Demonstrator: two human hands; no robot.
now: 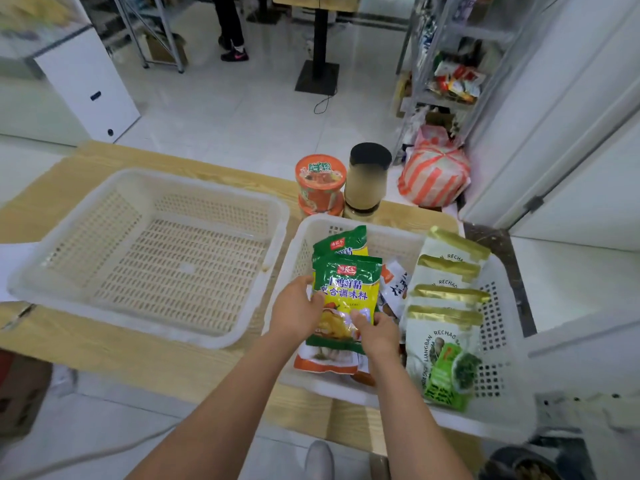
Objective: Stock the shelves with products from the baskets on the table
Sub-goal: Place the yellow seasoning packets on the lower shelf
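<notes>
The green and yellow plastic seasoning pouch (346, 292) sits right of the frame's centre, raised above the white perforated plastic basket (493, 327) at lower right and held between both hands. The left hand (298, 310) pinches its left edge, thumb on the printed front and fingers out of sight behind. The right hand (377, 332) grips the lower right corner in the same way, thumb on the face. The pouch looks light and floppy, probably filled with loose granules that would slump to the bottom. Its glossy film is likely slippery, so a hold on the side seams or the flat top seal seems safer than squeezing the belly. It should stand up to firm handling and does not look breakable. A second pouch of the same green and yellow kind (341, 240) stands just behind it in the basket. Beneath lie an orange and white flat packet (325, 362) and a white packet with black lettering (394, 285). A row of four white stand-up pouches with gold tops (446, 327) leans along the basket's right side. The other white slotted plastic basket (149, 178), at centre left on the pale wooden table (104, 358), shows only its bare floor. Beyond the baskets stand stacked orange noodle cups (320, 181) and a beige jar with a black lid (369, 178). A metal shelf rack (450, 81) at upper right already holds bright packets.
</notes>
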